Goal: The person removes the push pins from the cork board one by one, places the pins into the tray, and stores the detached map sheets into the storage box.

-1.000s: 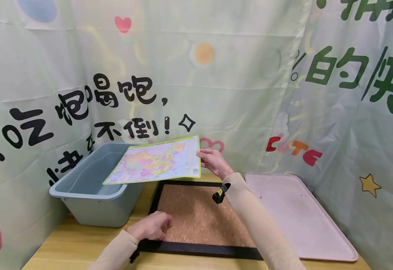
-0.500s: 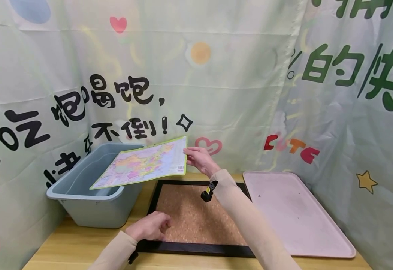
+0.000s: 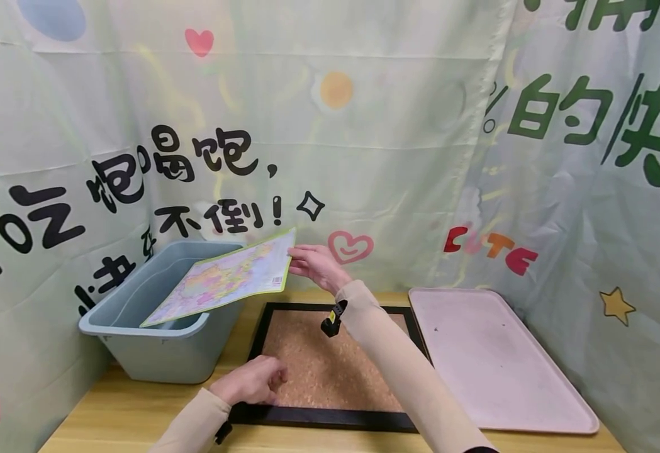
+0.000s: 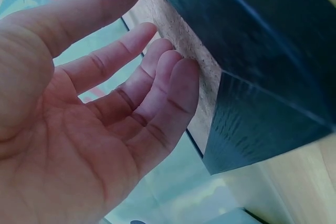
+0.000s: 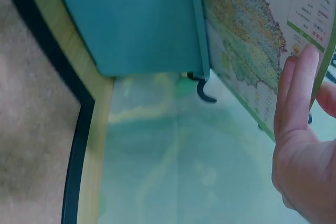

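Note:
My right hand (image 3: 319, 267) pinches the right edge of a thin map sheet (image 3: 211, 280), a colourful map of China with a yellow-green border. The sheet slants down to the left, over the grey-blue tub (image 3: 160, 355). In the right wrist view, straight fingers (image 5: 299, 90) lie along its printed back, the thumb on the other face. Down at the near left corner of a black-framed cork board (image 3: 301, 352) is my left hand (image 3: 253, 379). The left wrist view has its thumb (image 4: 100, 3) at the black frame (image 4: 268, 103) and the other fingers loosely bent before the cork.
A pale pink tray (image 3: 494, 365) lies right of the cork board on the wooden table (image 3: 120, 409). Printed cloth curtains (image 3: 392, 157) with characters and hearts hang behind and at both sides. The tub stands close to the left curtain.
My right hand has carried the map sheet left and tipped it, so its lower left corner dips further toward the tub. The left hand stays at the board's corner.

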Motion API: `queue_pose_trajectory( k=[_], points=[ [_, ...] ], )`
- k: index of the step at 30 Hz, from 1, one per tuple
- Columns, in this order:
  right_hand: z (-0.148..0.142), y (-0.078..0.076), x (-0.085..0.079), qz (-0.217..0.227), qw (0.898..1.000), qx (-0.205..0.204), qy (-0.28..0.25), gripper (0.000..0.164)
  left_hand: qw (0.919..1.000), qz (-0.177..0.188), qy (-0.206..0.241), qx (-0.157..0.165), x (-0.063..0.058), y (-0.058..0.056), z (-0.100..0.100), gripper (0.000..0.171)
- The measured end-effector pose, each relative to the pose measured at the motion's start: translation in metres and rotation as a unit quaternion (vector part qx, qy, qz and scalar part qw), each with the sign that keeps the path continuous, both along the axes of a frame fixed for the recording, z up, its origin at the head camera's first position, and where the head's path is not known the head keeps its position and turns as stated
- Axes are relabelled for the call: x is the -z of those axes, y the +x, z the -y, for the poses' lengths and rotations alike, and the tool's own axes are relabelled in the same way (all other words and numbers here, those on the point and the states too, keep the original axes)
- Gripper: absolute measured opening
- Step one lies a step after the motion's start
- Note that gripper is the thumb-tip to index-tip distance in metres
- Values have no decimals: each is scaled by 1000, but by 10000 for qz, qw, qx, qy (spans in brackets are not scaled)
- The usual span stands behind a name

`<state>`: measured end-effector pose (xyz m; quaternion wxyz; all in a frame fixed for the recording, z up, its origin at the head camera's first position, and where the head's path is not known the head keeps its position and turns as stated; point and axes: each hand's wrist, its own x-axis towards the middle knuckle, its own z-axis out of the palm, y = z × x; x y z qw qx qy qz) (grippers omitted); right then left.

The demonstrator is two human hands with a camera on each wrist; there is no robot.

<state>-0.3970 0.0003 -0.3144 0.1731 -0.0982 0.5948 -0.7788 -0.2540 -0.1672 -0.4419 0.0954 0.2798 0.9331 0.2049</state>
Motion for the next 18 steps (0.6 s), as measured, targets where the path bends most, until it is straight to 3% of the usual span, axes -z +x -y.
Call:
queue_pose_trajectory(
  k=[10, 18],
  points=[
    [40, 5, -10, -215, 9996, -144, 55, 35, 9998, 158, 69, -81, 1, -1, 0, 29],
    [52, 5, -10, -175, 9997, -33, 176, 32, 9999, 135, 88, -11, 1, -2, 1, 29]
  ],
)
